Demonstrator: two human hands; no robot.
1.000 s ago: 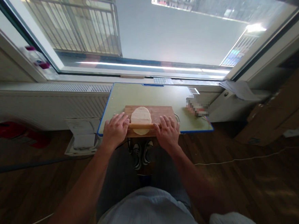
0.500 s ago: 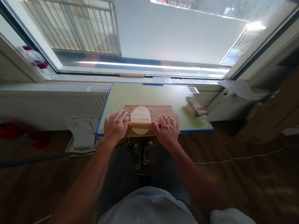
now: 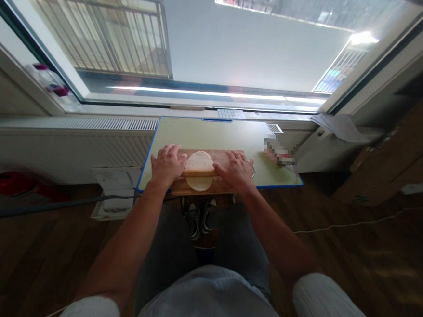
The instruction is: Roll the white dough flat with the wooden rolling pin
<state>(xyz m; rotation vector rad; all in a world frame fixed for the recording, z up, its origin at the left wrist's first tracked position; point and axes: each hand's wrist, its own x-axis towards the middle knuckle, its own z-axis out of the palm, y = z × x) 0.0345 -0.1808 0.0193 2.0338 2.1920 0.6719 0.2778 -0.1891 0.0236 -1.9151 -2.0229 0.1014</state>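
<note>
A round, flat sheet of dough [image 3: 198,183] lies on a wooden board [image 3: 226,184], with a rolling pin [image 3: 198,173] across its middle. My left hand [image 3: 168,166] is closed over the pin's left end, its fingers pointing forward over the board's left edge. Over the right end, my right hand [image 3: 235,170] holds the pin, with the thumb along it and the fingers reaching forward. Both ends of the pin are hidden under my palms. Dough shows on the far and near sides of the pin.
The board rests on a small pale table [image 3: 206,135] with a blue rim, below a large window. A pixelated item [image 3: 280,151] sits at the table's right. A radiator [image 3: 89,142] runs behind on the left. A cardboard box [image 3: 389,156] stands at right.
Both hands have shifted slightly forward, and the pin has rolled a little away from me over the dough. My fingers now stretch further forward.
</note>
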